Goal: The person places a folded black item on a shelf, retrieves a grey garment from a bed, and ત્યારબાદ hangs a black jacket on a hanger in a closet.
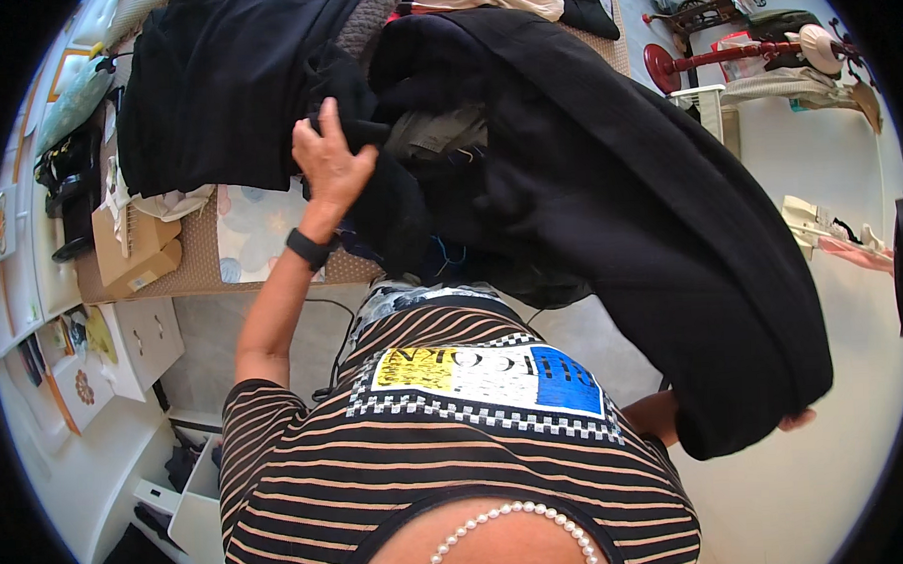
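Observation:
A large black cloth garment [642, 201] stretches from the bed or table in front of me out to my right side. At its lower right end my right hand [797, 420] shows only fingertips; the cloth hides the rest of it. My left hand [334, 155], a dark watch on its wrist, is over black cloth at the middle with fingers apart. Left of it lies a flat black garment [214, 96]. Grey cloth [442, 133] shows between the black pieces, and a thin blue cord or thread lies near my waist.
An opened cardboard box [133, 252] and a floral cloth [259, 233] lie on the brown dotted cover [205, 268] at left. Far right are a dark red stand [734, 56] and a white basket [702, 102]. White drawers [148, 341] stand at lower left.

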Tool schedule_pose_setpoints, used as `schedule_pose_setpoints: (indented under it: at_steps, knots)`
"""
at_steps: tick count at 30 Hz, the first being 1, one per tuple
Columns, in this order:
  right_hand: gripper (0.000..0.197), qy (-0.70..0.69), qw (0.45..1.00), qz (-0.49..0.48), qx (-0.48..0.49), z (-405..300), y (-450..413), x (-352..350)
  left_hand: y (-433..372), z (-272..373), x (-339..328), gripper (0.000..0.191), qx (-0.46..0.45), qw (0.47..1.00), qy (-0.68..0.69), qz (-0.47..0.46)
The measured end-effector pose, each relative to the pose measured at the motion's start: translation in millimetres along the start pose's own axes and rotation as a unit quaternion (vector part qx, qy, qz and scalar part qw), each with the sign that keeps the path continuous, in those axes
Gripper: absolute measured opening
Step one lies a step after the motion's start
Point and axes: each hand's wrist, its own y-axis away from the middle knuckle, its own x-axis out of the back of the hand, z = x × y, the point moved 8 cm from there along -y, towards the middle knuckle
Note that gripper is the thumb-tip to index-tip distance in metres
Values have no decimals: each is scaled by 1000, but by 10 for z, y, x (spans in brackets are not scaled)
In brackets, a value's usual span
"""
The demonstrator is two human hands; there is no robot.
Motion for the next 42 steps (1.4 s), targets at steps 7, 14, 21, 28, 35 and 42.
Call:
schedule_pose_setpoints:
  at_steps: [7, 14, 21, 28, 35, 42]
  knots:
    - [47, -28, 999, 30, -22, 85, 82, 126, -199, 1143, -1342, 84, 8, 859, 399, -321]
    - [49, -46, 991, 54, -113, 245, 177, 545, -315, 1690, -1506, 37, 184, 626, 721, -232]
    - [32, 552, 674, -388, -301, 1723, 286, 1009, 86, 1405, 388, 34, -77, 707, 601, -365]
    - [60, 328, 806, -467, -156, 2662, 449, -605, 398, 1094, 1117, 18, -259, 761, 410, -432]
    - [71, 604, 596, -527, 41, 3514, 651, -2197, 1068, 1482, 1187, 27, -326, 688, 438, -479]
    - [42, 335, 868, -346, -120, 3032, -569, -1607, 313, 739, 2064, 24, -277, 846, 412, -194]
